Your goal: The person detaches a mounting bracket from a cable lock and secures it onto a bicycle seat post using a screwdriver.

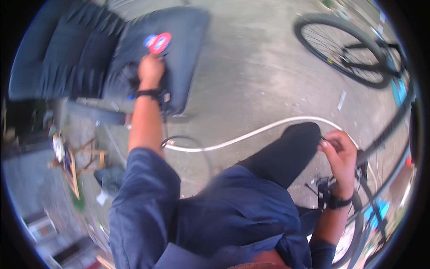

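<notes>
We have our left hand (151, 68) stretched out over the dark padded seat (183, 49), its forearm crossing the near edge. A round red-and-blue thing (158, 43) lies at or just beyond its fingers, well inside the seat's right edge; blur hides the contact, so we cannot tell whether that grip is closed on it or spread. The ridged backrest (76, 49) bounds the reach on the left.

Our right hand (339, 152) is just beside the right knee (301, 145), its grip pinching a small dark piece (323, 138) between thumb and finger; what it is, we cannot make out. The bicycle frame (389, 127) stands close on this hand's right, leaving little room on that side.

Between the seat's right edge and the bicycle wheel (344, 58) we see a broad stretch of concrete floor (251, 67), the widest room for moving. A pale hose (251, 132) curves across its near part, from by the left forearm to behind the right hand. Wooden pieces (74, 172) lie off to our left, below the seat.
</notes>
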Action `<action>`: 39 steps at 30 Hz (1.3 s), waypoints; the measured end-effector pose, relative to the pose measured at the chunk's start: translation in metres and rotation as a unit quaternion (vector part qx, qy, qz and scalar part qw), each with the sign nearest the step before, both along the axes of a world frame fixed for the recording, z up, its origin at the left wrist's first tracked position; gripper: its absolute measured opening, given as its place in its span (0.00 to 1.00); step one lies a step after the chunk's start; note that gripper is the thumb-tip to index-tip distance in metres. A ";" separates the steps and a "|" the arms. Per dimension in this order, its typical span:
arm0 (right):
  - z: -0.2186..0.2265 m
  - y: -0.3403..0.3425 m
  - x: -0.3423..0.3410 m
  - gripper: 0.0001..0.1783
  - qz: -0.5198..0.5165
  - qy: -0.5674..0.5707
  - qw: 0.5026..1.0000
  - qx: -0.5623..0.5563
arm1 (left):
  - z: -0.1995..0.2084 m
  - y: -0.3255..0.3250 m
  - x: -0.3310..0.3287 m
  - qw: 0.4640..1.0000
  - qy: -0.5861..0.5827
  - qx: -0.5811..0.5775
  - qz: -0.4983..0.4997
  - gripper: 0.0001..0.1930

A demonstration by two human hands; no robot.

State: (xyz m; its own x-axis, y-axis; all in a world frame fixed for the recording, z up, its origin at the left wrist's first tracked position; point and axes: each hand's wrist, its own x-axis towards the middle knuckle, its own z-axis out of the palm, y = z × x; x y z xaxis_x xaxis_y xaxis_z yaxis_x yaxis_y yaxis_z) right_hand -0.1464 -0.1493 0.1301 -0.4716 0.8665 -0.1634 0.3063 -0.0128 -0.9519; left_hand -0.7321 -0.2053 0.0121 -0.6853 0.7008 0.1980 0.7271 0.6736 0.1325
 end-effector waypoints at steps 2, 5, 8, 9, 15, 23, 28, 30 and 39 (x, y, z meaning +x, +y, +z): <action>0.006 0.004 -0.001 0.06 0.027 -0.004 0.998 0.051 | 0.003 -0.012 -0.006 0.999 -0.018 -0.032 0.031 0.15; 0.005 0.015 0.014 0.06 0.044 0.022 0.998 0.042 | -0.014 -0.028 -0.020 0.993 -0.027 0.104 -0.055 0.15; 0.001 0.018 0.027 0.06 0.024 0.065 0.996 0.053 | -0.017 0.015 0.032 0.895 -0.344 0.244 -0.147 0.09; 0.006 0.014 0.036 0.06 0.005 0.063 0.997 0.034 | 0.008 0.027 0.100 0.852 -0.436 0.234 -0.172 0.08; 0.006 -0.035 0.078 0.06 -0.055 0.096 0.993 0.030 | 0.067 0.051 0.366 0.582 -0.707 0.066 -0.396 0.05; -0.006 -0.103 0.148 0.04 -0.215 0.182 0.959 -0.008 | 0.092 0.031 0.533 0.398 -0.778 -0.105 -0.474 0.07; -0.011 -0.137 0.183 0.05 -0.268 0.195 0.943 0.024 | 0.089 0.017 0.576 0.383 -0.764 -0.168 -0.491 0.08; -0.014 -0.148 0.192 0.05 -0.282 0.198 0.939 0.016 | 0.087 0.011 0.589 0.384 -0.760 -0.181 -0.493 0.08; -0.032 -0.173 0.223 0.07 -0.318 0.227 0.920 -0.004 | 0.086 -0.006 0.624 0.383 -0.746 -0.232 -0.494 0.07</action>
State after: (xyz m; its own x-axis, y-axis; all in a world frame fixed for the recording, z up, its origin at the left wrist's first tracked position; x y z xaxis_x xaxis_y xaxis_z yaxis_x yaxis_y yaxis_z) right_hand 0.0769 -0.3222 0.0983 0.1095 0.9906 -0.0822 -0.1954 -0.0596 -0.9789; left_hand -0.1084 -0.2112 0.0986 0.8507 0.4859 -0.2008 0.0071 0.3712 0.9285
